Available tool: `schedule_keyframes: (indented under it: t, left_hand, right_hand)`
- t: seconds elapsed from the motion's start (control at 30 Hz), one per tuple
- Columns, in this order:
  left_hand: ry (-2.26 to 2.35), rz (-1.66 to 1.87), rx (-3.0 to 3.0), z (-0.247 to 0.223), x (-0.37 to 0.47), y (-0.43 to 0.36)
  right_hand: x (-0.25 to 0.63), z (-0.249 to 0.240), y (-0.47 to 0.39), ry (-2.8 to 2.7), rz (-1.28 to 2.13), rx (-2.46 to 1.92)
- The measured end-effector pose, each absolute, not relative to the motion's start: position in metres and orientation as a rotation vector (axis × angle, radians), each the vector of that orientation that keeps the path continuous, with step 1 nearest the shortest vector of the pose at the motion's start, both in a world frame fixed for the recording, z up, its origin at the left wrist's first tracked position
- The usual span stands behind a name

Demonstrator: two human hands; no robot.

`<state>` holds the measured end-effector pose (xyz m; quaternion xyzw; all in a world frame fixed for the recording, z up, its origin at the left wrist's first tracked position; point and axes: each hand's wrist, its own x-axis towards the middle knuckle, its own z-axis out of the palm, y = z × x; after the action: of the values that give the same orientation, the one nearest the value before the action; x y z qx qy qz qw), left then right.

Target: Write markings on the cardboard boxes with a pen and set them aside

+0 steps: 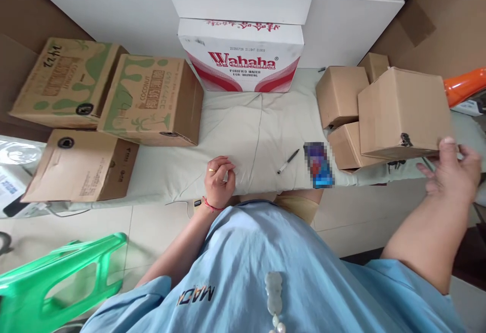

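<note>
My left hand (220, 182) rests near the table's front edge, fingers curled in loosely, with nothing visible in them. On the right, my right hand (455, 173) is by the lower right corner of a plain brown cardboard box (404, 115). Its thumb appears to touch that corner, while the other fingers are spread apart below; I cannot tell whether they touch anything. This box sits partly over a smaller brown box (347, 147). Another brown box (341, 92) stands behind on its left. A black-and-white pen (288, 161) and a pixelated blue-purple item (319, 165) lie between my hands.
A white Wahaha water carton (243, 65) stands at the table's back. Coconut cartons (150, 100) and a plain carton (81, 163) crowd the left side. An orange object (465, 87) is at far right. A green plastic stool (76, 267) stands on the floor at lower left.
</note>
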<state>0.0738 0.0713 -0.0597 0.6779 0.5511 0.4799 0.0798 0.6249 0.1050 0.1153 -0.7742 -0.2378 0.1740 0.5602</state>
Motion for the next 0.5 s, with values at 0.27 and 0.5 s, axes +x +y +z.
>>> schedule_keyframes:
  t: [0.27, 0.5]
  left_hand:
    - [1.685, 1.378, 1.948, -0.066, 0.077, 0.056]
    - [1.687, 1.307, 1.906, -0.065, 0.079, 0.056]
  right_hand:
    - [0.613, 0.12, 0.094, -0.363, 0.76, -1.764]
    - [0.622, 0.104, 0.066, -0.418, 0.719, -1.771]
